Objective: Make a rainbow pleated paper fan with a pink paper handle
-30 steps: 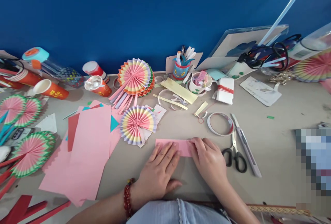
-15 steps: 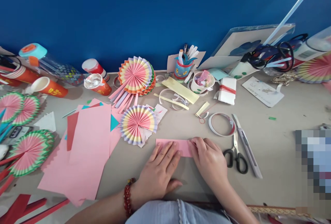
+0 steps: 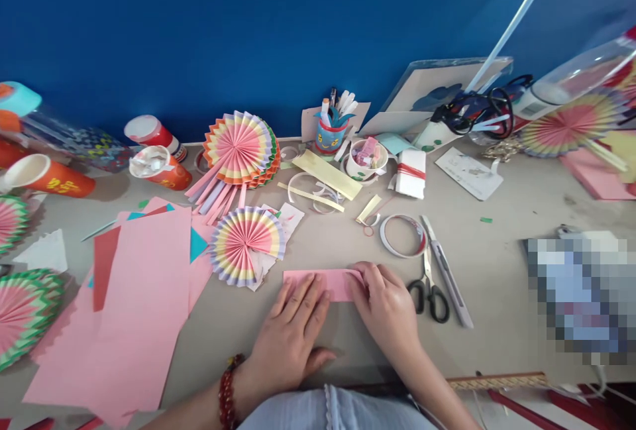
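Observation:
A folded strip of pink paper point(image 3: 334, 281) lies on the grey table near its front edge. My left hand point(image 3: 292, 334) rests flat on the strip's left part, fingers stretched out and together. My right hand point(image 3: 385, 307) sits on the strip's right end with fingers curled, pressing or pinching the fold. A red bead bracelet point(image 3: 226, 391) circles my left wrist.
Black-handled scissors point(image 3: 430, 287), a utility knife point(image 3: 447, 274) and a tape ring point(image 3: 403, 236) lie right of my hands. Pink sheets point(image 3: 144, 284) spread at left. Pleated paper fans point(image 3: 246, 244), red cups point(image 3: 159, 166), a pen cup point(image 3: 328, 135) and paper scraps crowd the back.
The view has swung to the right, so everything sits further left in the picture. My hands stay on the pink strip in the same pose.

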Demonstrator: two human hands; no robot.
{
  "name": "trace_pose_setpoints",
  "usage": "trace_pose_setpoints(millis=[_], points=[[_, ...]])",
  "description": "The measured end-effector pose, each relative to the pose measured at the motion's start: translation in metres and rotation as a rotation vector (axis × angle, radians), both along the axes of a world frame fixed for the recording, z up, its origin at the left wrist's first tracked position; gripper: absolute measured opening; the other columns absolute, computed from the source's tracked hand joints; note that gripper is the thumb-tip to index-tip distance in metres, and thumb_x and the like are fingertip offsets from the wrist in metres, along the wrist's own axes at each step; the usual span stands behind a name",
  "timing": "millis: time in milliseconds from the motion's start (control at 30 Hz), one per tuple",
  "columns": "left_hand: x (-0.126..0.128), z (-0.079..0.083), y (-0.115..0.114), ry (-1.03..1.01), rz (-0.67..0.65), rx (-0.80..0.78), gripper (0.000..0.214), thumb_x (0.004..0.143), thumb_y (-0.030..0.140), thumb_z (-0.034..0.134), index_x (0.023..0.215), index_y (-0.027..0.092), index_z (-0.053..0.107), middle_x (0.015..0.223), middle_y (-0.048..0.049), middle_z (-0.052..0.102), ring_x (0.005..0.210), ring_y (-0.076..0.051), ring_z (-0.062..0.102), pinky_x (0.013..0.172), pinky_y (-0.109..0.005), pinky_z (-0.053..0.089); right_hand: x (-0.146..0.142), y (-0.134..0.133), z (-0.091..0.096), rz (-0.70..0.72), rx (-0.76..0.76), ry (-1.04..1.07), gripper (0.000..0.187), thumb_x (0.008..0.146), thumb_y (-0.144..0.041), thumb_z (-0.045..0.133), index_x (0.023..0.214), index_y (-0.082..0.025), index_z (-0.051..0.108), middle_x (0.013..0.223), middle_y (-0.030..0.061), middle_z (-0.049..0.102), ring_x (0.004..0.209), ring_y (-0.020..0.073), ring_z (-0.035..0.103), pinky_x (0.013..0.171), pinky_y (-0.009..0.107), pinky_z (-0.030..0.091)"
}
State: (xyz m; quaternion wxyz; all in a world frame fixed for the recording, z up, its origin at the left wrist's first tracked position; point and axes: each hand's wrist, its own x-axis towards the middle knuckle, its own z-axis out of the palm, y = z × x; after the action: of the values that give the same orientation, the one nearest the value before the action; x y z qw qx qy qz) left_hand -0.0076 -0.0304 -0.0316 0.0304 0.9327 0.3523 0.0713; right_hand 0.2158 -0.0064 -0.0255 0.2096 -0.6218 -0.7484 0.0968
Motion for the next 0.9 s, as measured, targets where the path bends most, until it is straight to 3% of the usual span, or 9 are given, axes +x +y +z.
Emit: trace_pose_setpoints(millis=[500,900], points=[[0.0023,-0.0018,0.0014,-0.050,0.002,0.020,0.076,0.095,0.064,0.045,0.149,0.009,0.046,0.157,-0.0195,0.040,0.147,-0.034,0.034,0.123,-0.051,0.010,-0.0021,-0.0078,-0.0058,-0.042,0.047,0.025,0.024,0.101,-0.020,0.046,0.125,-0.016,0.049,0.084,0.0070,0.070,0.081,0.0255,0.062,0.079,0.038,0.049],[0.0034,-0.0001,-0.0003,-0.010,0.017,0.012,0.077,0.095,0.065,0.043,0.152,0.013,0.041,0.159,-0.0194,0.036,0.148,-0.034,0.031,0.123,-0.052,0.010,-0.0024,-0.0076,-0.0061,-0.047,0.035,0.021,0.022,0.101,-0.022,0.047,0.120,-0.015,0.054,0.083,0.0075,0.070,0.079,0.0248,0.060,0.077,0.038,0.049]])
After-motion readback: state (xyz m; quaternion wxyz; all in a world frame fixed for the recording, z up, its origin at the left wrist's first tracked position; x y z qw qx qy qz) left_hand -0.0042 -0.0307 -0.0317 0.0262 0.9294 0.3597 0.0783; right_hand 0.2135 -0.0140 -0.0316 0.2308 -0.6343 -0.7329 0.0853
